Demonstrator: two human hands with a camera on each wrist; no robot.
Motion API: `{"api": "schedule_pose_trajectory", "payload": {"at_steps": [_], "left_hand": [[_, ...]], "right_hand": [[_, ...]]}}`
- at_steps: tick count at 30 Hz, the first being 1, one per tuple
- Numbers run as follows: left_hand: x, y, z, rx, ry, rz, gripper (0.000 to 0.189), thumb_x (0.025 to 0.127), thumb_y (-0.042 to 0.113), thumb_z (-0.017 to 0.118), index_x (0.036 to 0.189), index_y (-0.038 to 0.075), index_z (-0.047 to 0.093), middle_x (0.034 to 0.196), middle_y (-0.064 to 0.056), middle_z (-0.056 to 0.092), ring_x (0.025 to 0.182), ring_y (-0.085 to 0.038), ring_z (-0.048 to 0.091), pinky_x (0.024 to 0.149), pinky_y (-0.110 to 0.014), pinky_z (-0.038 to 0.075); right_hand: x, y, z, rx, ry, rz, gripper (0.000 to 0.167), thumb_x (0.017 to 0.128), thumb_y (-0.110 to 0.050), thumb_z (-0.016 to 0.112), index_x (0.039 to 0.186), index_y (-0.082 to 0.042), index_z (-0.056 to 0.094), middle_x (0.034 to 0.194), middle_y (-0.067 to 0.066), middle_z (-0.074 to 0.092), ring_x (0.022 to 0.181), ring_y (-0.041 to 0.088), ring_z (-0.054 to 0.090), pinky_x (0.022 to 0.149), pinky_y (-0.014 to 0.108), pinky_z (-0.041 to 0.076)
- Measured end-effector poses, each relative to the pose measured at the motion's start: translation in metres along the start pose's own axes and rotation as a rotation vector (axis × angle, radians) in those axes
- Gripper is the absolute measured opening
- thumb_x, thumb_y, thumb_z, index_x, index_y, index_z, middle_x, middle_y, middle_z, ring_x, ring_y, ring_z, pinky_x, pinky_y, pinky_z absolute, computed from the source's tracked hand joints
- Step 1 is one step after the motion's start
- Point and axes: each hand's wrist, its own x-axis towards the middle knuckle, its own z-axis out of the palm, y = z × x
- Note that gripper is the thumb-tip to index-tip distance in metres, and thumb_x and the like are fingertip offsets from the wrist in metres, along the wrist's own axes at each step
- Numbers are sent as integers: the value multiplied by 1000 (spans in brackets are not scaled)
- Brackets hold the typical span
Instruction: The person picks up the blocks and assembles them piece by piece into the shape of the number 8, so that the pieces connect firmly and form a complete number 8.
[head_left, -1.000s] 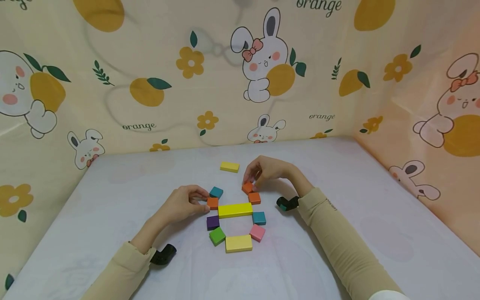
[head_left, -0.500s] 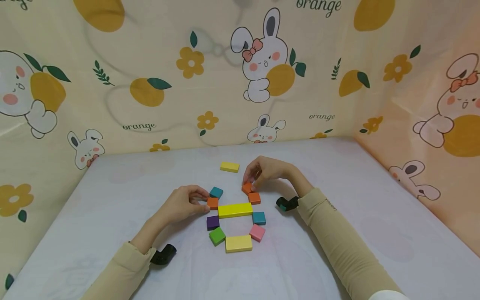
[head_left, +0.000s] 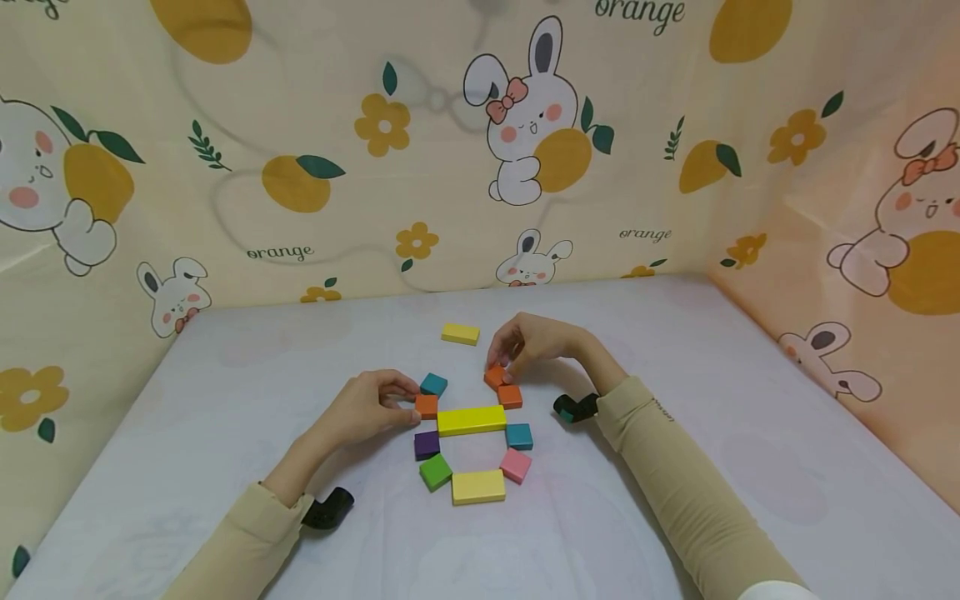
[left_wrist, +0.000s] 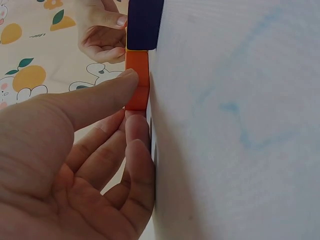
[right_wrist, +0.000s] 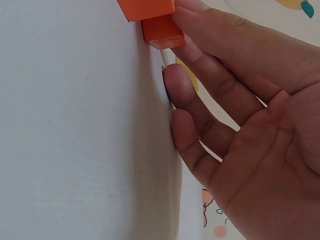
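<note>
In the head view my left hand (head_left: 371, 408) is at the left side of a ring of wooden blocks. Its thumb presses an orange block (head_left: 426, 407), and its fingers curl behind that block beside a teal block (head_left: 433, 384). The left wrist view shows the thumb on the orange face (left_wrist: 137, 95). My right hand (head_left: 536, 342) pinches another orange block (head_left: 495, 377) between thumb and index finger. That block touches a second orange block (head_left: 509, 396) just in front of it. A long yellow block (head_left: 472, 421) spans the ring between the two sides.
Purple (head_left: 427, 445), green (head_left: 436, 472), pale yellow (head_left: 478, 487), pink (head_left: 516, 466) and teal blocks (head_left: 518, 436) form the near part. A separate yellow block (head_left: 460, 334) lies farther back on the white cloth (head_left: 645, 517). A patterned backdrop (head_left: 450, 183) stands behind the table.
Both hands stay in place with their blocks. Only a very slight shift of the whole head view shows.
</note>
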Motion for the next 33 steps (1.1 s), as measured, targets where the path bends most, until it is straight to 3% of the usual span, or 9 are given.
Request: {"api": "schedule_pose_trajectory", "payload": {"at_steps": [18, 21, 27, 33], "left_hand": [[3, 2, 2, -3, -8, -10, 34, 81, 21, 84, 111, 15, 69, 108, 2, 69, 89, -19, 59, 84, -38, 50], [2, 1, 1, 2, -5, -11, 34, 81, 21, 84, 111, 15, 69, 108, 2, 69, 91, -19, 60, 86, -39, 50], [0, -2, -2, 5, -1, -17, 35, 80, 22, 84, 111, 14, 69, 107, 2, 69, 90, -19, 59, 85, -39, 50], [1, -1, -1, -3, -8, -2, 36, 80, 23, 84, 111, 14, 69, 107, 1, 69, 89, -19, 59, 84, -38, 50]], "right_hand": [[-6, 2, -3, 12, 13, 0, 25, 84, -9, 79, 107, -6, 72, 102, 6, 71, 90, 28, 60, 82, 35, 51], [-7, -2, -6, 4, 100, 28, 24, 87, -16, 77, 107, -5, 72, 99, 5, 72, 90, 27, 62, 84, 38, 50], [2, -17, -3, 120, 401, 50, 30, 87, -22, 78, 108, -1, 71, 98, 6, 71, 91, 33, 60, 86, 50, 49], [20, -18, -2, 12, 554, 31, 31, 84, -19, 81, 110, -5, 72, 103, 4, 72, 96, 21, 63, 85, 36, 50]]}}
